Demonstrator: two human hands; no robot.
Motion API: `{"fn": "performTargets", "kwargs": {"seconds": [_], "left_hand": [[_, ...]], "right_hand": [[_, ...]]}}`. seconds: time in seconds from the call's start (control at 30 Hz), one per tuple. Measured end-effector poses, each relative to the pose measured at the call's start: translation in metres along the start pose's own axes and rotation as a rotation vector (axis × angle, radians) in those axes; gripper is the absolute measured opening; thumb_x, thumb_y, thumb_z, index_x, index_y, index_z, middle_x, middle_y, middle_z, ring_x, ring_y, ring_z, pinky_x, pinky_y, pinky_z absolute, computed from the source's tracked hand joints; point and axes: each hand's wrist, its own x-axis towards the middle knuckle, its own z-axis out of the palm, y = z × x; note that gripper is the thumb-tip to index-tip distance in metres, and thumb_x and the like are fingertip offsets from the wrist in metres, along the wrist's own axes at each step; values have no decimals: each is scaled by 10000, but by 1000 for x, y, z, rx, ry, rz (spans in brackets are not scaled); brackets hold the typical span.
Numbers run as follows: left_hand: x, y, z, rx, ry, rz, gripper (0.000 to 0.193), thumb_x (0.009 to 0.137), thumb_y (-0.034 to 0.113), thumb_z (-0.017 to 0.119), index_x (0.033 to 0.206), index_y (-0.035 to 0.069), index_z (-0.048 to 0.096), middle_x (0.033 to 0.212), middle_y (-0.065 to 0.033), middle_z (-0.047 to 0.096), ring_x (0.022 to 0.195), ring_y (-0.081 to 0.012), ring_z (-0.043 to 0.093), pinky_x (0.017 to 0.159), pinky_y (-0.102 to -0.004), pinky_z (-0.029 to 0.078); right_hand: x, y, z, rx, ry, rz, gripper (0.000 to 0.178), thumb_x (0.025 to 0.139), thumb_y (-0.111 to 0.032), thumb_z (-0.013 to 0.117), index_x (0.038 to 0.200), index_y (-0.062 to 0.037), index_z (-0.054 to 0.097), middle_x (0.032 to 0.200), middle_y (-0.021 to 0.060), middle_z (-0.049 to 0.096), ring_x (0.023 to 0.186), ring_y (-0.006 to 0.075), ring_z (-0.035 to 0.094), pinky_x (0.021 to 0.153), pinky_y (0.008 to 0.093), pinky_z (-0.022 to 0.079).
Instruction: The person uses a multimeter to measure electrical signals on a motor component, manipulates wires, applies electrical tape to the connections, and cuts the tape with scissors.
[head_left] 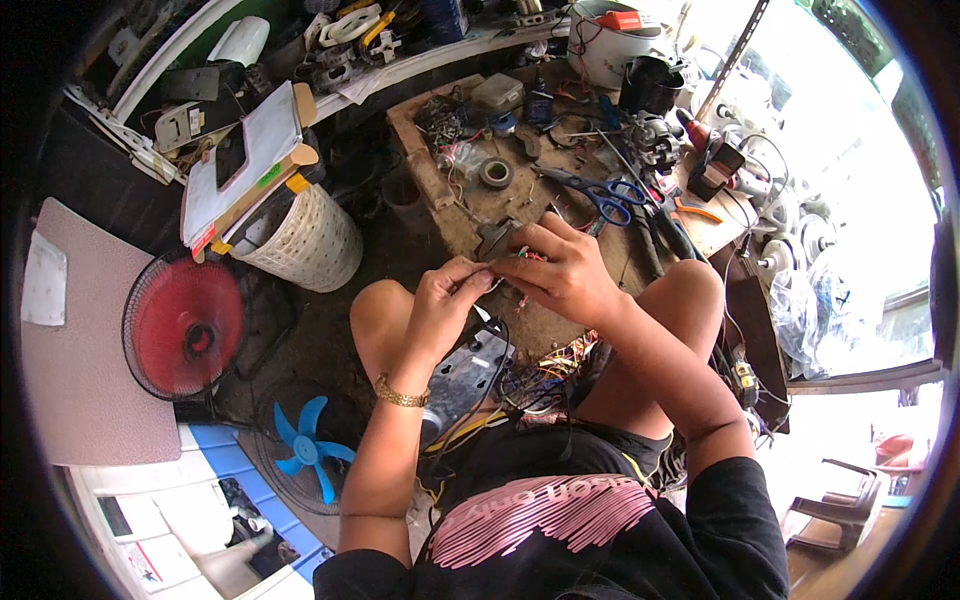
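Note:
My left hand and my right hand meet over the front of the workbench. Between the thumb and fingers of the right hand is a small grey boxy part, its kind unclear. Thin coloured wires, red and green among them, hang beneath those fingers. The left thumb and forefinger pinch at the wire ends, mostly hidden by the fingertips. A dark flat casing with a cable across it lies below the left hand, beside a bundle of multicoloured wires.
Blue-handled scissors, a tape roll and orange-handled pliers lie on the bench. To the left are a woven white basket, a red fan and blue fan blades. A white bucket stands at the back.

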Motion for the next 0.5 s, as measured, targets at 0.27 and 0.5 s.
{"fn": "performTargets", "kwargs": {"seconds": [0.27, 0.5], "left_hand": [[1, 0, 1, -14, 32, 10, 231, 972, 143, 581, 1017, -39, 715, 843, -60, 714, 770, -95, 635, 692, -249, 483], [2, 4, 0, 62, 106, 16, 183, 955, 125, 606, 941, -37, 691, 833, -29, 693, 749, -69, 603, 667, -232, 468]], "right_hand": [[4, 3, 7, -142, 63, -138, 345, 604, -191, 760, 948, -182, 736, 1007, 24, 603, 742, 207, 526, 563, 312, 451], [17, 12, 6, -140, -132, -125, 258, 697, -241, 708, 875, -87, 601, 947, 49, 542, 848, 226, 531, 588, 335, 502]]}}
